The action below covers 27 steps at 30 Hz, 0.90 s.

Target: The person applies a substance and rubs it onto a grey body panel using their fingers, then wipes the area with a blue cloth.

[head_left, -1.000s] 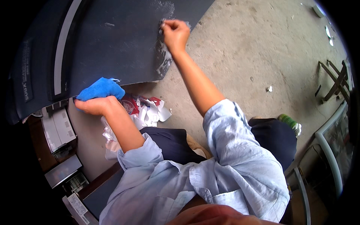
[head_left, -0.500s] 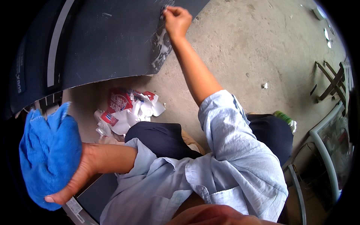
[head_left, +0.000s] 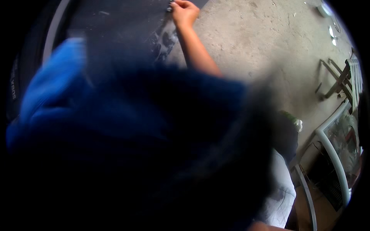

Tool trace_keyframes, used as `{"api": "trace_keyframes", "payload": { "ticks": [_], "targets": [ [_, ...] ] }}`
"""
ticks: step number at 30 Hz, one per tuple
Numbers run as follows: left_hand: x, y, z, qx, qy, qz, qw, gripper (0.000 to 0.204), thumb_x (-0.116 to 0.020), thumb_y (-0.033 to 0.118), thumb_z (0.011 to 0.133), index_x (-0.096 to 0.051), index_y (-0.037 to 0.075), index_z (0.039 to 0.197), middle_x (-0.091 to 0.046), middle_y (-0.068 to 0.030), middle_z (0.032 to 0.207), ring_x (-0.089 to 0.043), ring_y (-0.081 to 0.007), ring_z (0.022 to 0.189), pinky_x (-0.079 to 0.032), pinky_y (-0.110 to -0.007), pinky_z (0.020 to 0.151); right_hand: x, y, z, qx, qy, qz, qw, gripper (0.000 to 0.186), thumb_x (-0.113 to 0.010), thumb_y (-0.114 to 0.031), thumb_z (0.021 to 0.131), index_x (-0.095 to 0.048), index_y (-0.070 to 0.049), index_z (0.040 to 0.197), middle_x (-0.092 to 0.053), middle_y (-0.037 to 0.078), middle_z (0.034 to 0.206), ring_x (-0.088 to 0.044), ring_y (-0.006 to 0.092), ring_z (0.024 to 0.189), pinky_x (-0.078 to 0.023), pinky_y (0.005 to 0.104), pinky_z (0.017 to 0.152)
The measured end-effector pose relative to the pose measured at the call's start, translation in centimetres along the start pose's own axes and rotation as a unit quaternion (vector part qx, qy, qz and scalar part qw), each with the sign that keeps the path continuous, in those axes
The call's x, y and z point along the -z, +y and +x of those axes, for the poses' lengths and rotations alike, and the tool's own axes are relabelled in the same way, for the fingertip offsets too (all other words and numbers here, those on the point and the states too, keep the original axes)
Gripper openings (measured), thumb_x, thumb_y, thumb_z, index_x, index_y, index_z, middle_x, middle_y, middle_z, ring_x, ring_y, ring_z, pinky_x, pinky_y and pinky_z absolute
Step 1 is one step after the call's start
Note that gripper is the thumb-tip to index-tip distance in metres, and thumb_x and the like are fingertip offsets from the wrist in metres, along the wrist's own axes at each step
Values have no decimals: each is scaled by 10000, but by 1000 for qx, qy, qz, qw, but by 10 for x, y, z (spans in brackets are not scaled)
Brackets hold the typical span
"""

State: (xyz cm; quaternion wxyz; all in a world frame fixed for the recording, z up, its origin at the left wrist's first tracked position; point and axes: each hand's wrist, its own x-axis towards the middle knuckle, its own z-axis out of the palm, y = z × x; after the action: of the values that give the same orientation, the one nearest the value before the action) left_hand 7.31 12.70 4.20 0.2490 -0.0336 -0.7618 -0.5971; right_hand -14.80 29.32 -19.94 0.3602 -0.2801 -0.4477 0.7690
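Note:
A blue cloth [head_left: 54,82] is raised so near the camera that its blurred, dark mass fills the left and middle of the picture. My left hand is hidden behind it. Up at the top, my right hand [head_left: 185,13] is closed in a pinch at the edge of a dark panel [head_left: 115,27]. Something small and dark shows at its fingertips, too small to make out. Below this hand, whitish wet smears and scratches [head_left: 166,40] mark the panel's edge.
Bare concrete floor [head_left: 246,34] spreads to the right of the panel. A folding wooden frame [head_left: 339,82] and a grey curved-frame item [head_left: 333,154] stand at the right. A green-and-white object [head_left: 293,119] lies by my knee.
The blue cloth has swung up from the lower left toward the camera, covering my lap and the crumpled paper. My right hand stays at the panel's edge, slightly higher in view.

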Motion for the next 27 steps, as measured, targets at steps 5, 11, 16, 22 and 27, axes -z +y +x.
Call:
{"api": "trace_keyframes", "payload": {
  "ticks": [5, 11, 16, 22, 27],
  "targets": [
    [6, -23, 13, 87, -24, -112, 990, 590, -495, 538, 906, -544, 73, 1267, -619, -172, 1188, -658, -302, 1014, -596, -452, 880, 2, -6, -36, 58, -63, -61, 994, 129, -787, -52, 738, -750, 14, 842, -728, 115, 770, -677, 151, 680, -546, 273, 677],
    [23, -36, 31, 98, -5, -210, 973, 662, -427, 618, 943, -418, 209, 1463, -361, -162, 1530, -443, -392, 1341, -462, -575, 1036, 4, 7, 12, 11, -7, -36, 999, 94, -773, -51, 714, -748, -4, 791, -723, 132, 724, -696, 193, 648, -550, 310, 663],
    [19, -39, 10, 230, -40, -380, 895, 650, -414, 610, 957, -393, 228, 1482, -312, -146, 1560, -404, -381, 1373, -458, -574, 1039, 4, 0, -24, 21, -75, -81, 994, 108, -782, -41, 753, -742, 26, 827, -729, 91, 756, -660, 114, 666, -535, 260, 649],
    [0, -48, -8, 375, -111, -525, 756, 637, -400, 601, 975, -363, 250, 1505, -253, -126, 1595, -357, -368, 1410, -452, -572, 1043, 12, 3, 11, -23, -31, -108, 993, 110, -786, -45, 750, -747, 17, 832, -739, 106, 779, -674, 126, 671, -543, 262, 669],
    [7, -68, -6, 284, -275, -586, 707, 606, -415, 536, 998, -333, 243, 1522, -289, -73, 1588, -371, -338, 1410, -445, -524, 1060, 7, 5, -29, 96, -68, -114, 986, 101, -773, -55, 748, -749, 11, 820, -730, 82, 753, -671, 124, 671, -535, 260, 666]
  ]
}}
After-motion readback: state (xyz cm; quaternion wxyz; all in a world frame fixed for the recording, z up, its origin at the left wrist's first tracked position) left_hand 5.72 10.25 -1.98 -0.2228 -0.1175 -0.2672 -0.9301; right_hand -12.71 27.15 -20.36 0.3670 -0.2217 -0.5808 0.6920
